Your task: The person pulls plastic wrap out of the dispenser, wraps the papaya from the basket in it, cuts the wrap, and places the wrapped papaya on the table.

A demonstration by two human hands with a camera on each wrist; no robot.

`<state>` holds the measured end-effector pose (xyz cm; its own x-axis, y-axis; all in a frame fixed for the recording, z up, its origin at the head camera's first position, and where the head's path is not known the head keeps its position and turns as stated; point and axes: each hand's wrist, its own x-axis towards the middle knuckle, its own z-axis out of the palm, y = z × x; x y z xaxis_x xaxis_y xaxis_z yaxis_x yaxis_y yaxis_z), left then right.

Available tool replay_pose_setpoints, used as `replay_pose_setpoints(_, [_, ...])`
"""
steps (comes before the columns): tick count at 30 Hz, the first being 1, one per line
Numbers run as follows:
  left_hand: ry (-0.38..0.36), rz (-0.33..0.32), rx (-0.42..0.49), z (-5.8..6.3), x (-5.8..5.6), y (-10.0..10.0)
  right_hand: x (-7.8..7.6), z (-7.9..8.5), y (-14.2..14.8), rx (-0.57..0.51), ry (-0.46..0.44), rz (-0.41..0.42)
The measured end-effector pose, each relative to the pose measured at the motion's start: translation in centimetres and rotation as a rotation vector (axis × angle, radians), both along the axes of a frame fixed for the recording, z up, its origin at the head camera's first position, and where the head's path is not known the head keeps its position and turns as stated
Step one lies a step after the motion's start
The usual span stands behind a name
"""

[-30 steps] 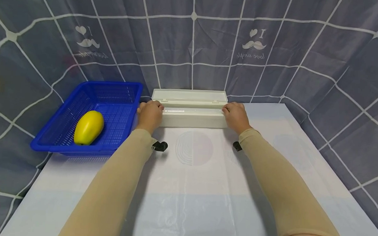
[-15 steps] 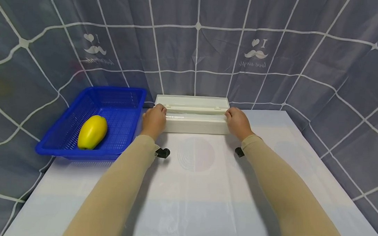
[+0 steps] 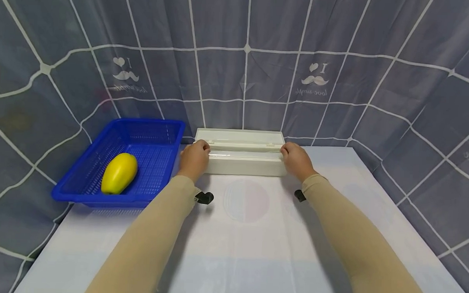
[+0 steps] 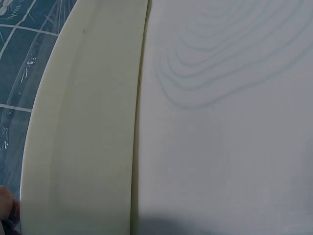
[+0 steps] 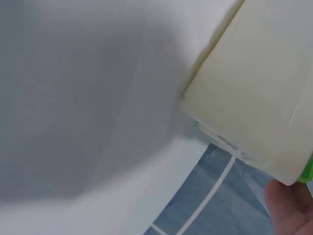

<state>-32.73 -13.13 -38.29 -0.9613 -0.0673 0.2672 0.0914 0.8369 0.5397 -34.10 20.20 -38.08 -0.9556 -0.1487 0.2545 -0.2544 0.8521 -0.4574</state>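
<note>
A cream-white cling film dispenser box [image 3: 245, 166] stands at the back of the table with its lid [image 3: 238, 135] tipped back. Clear cling film [image 3: 238, 155] shines across its top, and wrinkled glints of film show beside the box in the left wrist view. My left hand [image 3: 194, 160] is at the box's left top corner, fingers curled and pinching the film's edge. At the opposite corner my right hand [image 3: 297, 161] pinches in the same way. In the right wrist view, its thumb [image 5: 281, 203] sits right at the box corner beside a bright green part [image 5: 307, 171].
A blue plastic basket [image 3: 153, 191] holding a yellow mango-like fruit [image 3: 119, 173] sits left of the box. A grey curtain [image 3: 221, 77] with white grid lines rises behind and along both sides of the white-covered table [image 3: 254, 250].
The head view has tilted upward, so everything sits lower in the picture. Both hands keep their places at the two ends of the dispenser box.
</note>
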Motion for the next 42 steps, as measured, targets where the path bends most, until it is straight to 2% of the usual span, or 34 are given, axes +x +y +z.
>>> replay_pose_setpoints(11, [0.13,0.019,0.082,-0.8,0.3,-0.3,0.4,-0.3,-0.1,-0.048,-0.003,-0.029])
replay_pose_setpoints(16, [0.14,0.029,0.095,-0.6,0.4,-0.3,0.6,-0.3,0.1,-0.068,0.001,-0.047])
replay_pose_setpoints(26, [0.215,0.048,0.109,1.2,1.0,-0.4,1.3,0.2,0.2,-0.083,0.096,-0.028])
replay_pose_setpoints(31, [0.26,0.021,0.109,2.1,1.3,-0.6,1.6,0.8,0.3,-0.098,0.164,-0.02])
replay_pose_setpoints(42, [0.258,-0.03,0.03,3.9,2.5,-1.2,2.6,1.9,0.8,-0.091,0.207,-0.032])
